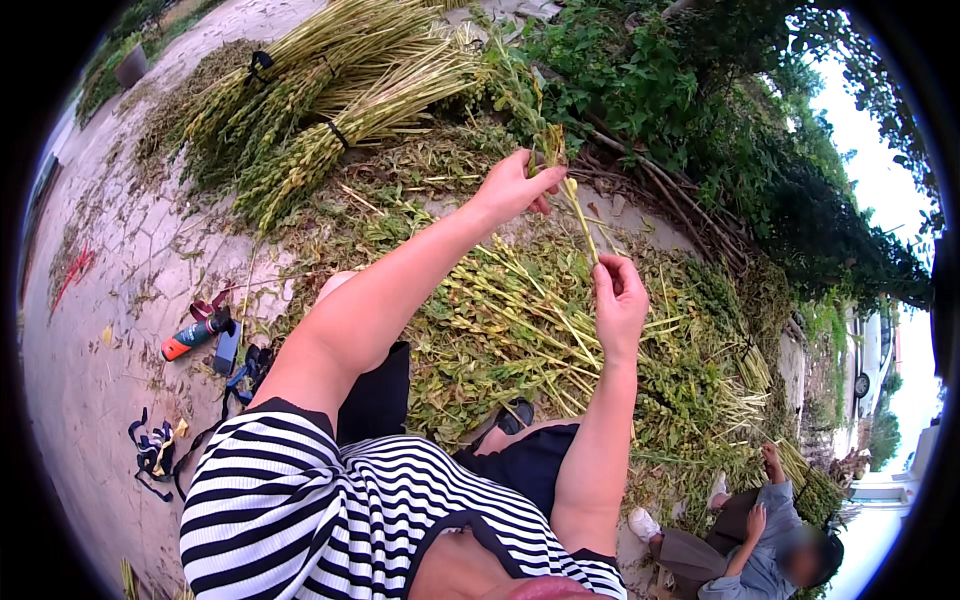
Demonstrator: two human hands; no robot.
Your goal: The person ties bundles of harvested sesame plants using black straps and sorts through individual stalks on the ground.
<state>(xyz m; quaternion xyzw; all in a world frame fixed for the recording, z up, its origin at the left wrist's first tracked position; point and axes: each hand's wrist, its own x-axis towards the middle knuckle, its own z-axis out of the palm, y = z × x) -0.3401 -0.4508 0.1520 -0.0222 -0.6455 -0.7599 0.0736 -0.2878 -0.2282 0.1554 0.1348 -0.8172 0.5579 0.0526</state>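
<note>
A single green plant stalk (581,217), which looks like sesame, is held up in front of me. My left hand (521,186) closes around its leafy part, where some yellowed leaves (553,142) hang. Lower down, my right hand (621,304) pinches the bare, pale end between thumb and fingers. The stalk's leafy top (517,82) reaches away toward the bushes. Below both hands, a loose layer of cut stalks (517,307) lies over fallen leaves on the ground.
Tied bundles of stalks (322,97) lie at the upper left. Bushes (637,97) and dry branches (667,187) border the far side. A bottle (196,335), a phone-like object (226,349) and dark ties (157,454) rest on the paving. Another person (750,532) sits at the lower right.
</note>
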